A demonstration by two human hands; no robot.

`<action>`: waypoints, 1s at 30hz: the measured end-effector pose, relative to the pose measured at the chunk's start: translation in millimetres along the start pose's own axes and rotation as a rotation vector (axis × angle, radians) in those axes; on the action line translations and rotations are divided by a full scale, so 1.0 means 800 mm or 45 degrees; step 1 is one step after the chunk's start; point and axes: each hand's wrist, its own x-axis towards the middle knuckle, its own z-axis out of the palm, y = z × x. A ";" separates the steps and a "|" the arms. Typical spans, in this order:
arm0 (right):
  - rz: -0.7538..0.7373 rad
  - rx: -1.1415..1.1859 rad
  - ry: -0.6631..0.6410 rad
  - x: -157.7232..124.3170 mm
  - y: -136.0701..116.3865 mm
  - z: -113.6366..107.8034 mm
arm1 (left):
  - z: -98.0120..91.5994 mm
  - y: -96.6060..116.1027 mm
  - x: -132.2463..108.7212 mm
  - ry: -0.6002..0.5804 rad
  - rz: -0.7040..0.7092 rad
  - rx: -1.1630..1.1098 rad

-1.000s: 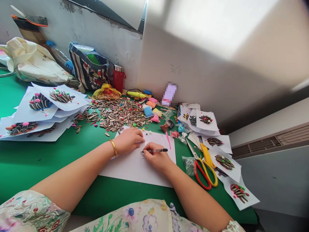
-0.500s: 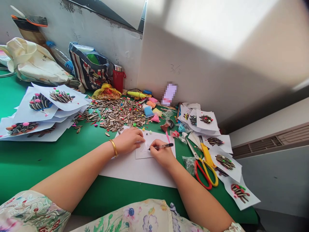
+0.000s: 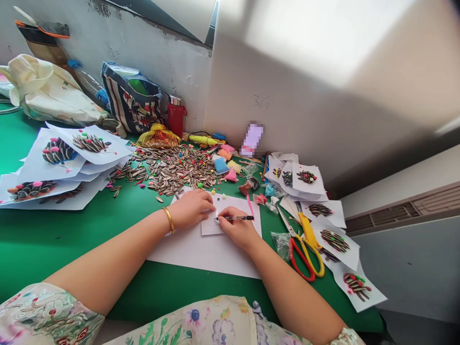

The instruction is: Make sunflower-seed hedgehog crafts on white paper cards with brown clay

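Note:
My right hand [image 3: 235, 229] grips a black pen [image 3: 237, 218] whose tip rests on a small white card [image 3: 230, 211]. The card lies on a larger white sheet [image 3: 201, 251] on the green table [image 3: 53, 230]. My left hand [image 3: 190, 208], with a gold bangle at the wrist, presses its curled fingers down on the card's left edge beside the pen tip. A faint drawn outline shows on the card under the tip.
A heap of striped sunflower seeds [image 3: 172, 167] lies just beyond the card. Sheets with seed pictures [image 3: 61, 158] lie left and right [image 3: 334, 239]. Red and yellow scissors [image 3: 305, 249] lie at the right. Clay pieces [image 3: 221, 165], a red flask [image 3: 176, 117] and bags [image 3: 132, 103] stand by the wall.
The pen tip shifted right and up, then back a little to the left, across the small card. My left hand stayed on the card's edge.

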 end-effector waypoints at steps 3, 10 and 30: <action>-0.008 -0.010 -0.003 0.000 0.002 0.001 | -0.001 0.001 0.000 -0.007 -0.009 -0.001; -0.003 -0.021 -0.003 0.001 0.001 0.001 | -0.002 0.003 0.000 0.007 -0.009 -0.001; 0.027 -0.043 0.083 0.003 0.004 0.000 | -0.003 0.004 -0.001 -0.005 -0.021 -0.010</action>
